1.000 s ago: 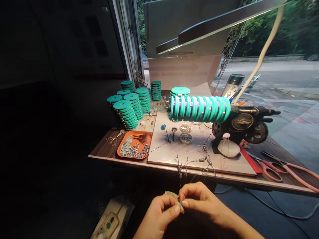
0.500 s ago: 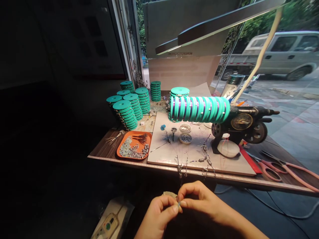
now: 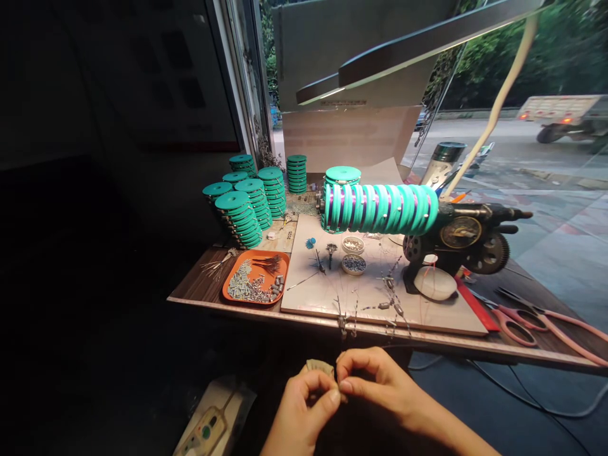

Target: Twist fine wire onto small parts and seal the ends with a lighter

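Before wood-grained table [image 3: 189,286]: left hand [image 3: 308,405], right hand [image 3: 384,384] curled close together.

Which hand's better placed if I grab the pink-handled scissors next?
Probably your right hand: it is nearer the scissors, which lie toward the right end of the table, while your left hand sits farther left. Whether either holds something small is hard to tell.

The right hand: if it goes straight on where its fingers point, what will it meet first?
The right hand would probably meet the left hand first; the two look very close, though depth is unclear.
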`<action>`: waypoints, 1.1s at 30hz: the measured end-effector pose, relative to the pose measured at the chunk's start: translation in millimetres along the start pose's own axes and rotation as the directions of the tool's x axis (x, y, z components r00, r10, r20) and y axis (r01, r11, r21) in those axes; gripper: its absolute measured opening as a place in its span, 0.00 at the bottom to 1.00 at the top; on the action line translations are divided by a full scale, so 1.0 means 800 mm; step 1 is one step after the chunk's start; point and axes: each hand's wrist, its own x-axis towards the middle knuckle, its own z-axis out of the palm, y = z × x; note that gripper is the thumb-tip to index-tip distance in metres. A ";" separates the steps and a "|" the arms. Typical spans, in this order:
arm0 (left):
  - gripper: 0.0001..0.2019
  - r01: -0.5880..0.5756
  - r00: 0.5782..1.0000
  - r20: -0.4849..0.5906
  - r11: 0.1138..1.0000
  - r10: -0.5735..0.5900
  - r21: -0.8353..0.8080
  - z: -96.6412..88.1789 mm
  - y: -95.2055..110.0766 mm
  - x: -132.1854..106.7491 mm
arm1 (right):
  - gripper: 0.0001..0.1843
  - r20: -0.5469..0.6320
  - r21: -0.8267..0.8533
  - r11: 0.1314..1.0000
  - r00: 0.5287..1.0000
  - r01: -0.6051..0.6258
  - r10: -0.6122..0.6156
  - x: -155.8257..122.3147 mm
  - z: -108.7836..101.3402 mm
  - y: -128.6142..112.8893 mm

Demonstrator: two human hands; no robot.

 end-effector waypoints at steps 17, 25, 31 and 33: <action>0.16 0.013 0.999 0.041 0.997 -0.010 -0.074 -0.005 -0.023 0.001 | 0.15 -0.091 -0.026 0.998 0.994 0.052 -0.054 -0.010 0.014 0.008; 0.14 0.005 1.000 0.021 0.994 -0.003 -0.113 0.008 -0.021 -0.028 | 0.09 -0.331 -0.515 0.842 0.869 0.161 -0.368 -0.049 -0.002 -0.012; 0.11 0.028 0.999 -0.029 0.976 -0.036 -0.214 0.027 -0.020 -0.059 | 0.18 -0.809 -0.470 0.869 0.470 -0.157 -0.352 -0.046 -0.096 -0.017; 0.09 0.038 0.998 -0.032 0.965 -0.049 -0.261 0.035 -0.016 -0.070 | 0.18 -0.814 -0.459 0.877 0.463 -0.142 -0.351 -0.040 -0.107 -0.016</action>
